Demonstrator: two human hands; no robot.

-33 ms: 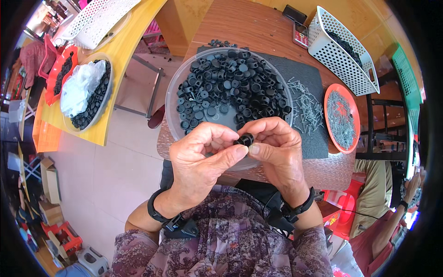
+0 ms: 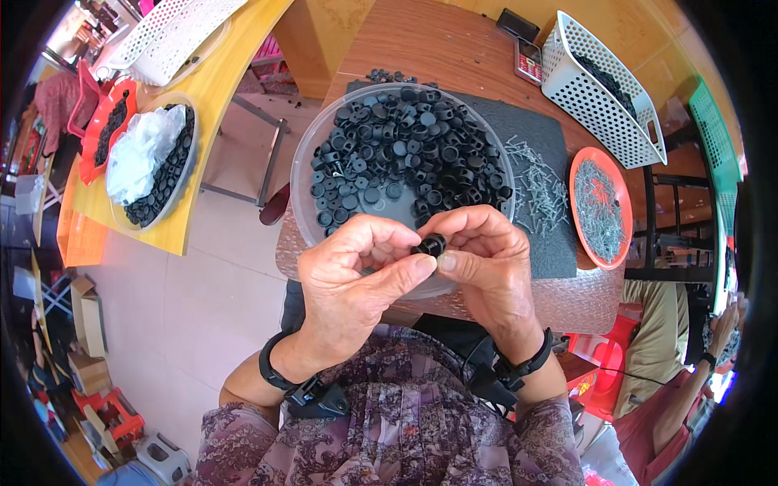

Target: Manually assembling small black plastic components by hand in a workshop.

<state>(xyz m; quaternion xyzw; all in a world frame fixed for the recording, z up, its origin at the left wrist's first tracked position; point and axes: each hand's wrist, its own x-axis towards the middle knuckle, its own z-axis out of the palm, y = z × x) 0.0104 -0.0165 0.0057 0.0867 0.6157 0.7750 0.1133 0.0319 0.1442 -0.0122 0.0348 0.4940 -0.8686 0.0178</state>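
Observation:
Between my two hands is a small round black plastic part (image 2: 433,243), ring-like with a hollow middle. The thumb and fingers of my left hand (image 2: 361,271) pinch its left side. My right hand (image 2: 486,263) grips its right side, with the thumb tip at its lower edge. Both hands hover over the near rim of a clear round tub (image 2: 300,174). Loose black plastic caps and rings (image 2: 405,146) fill much of that tub. My fingers hide part of the held piece and the tub's near side.
On a dark mat (image 2: 559,251) right of the tub lie loose metal screws (image 2: 536,190). An orange dish (image 2: 577,215) of screws and a white perforated basket (image 2: 559,81) stand farther right. A yellow table (image 2: 215,105) holds more containers at left. Another person (image 2: 664,413) sits at lower right.

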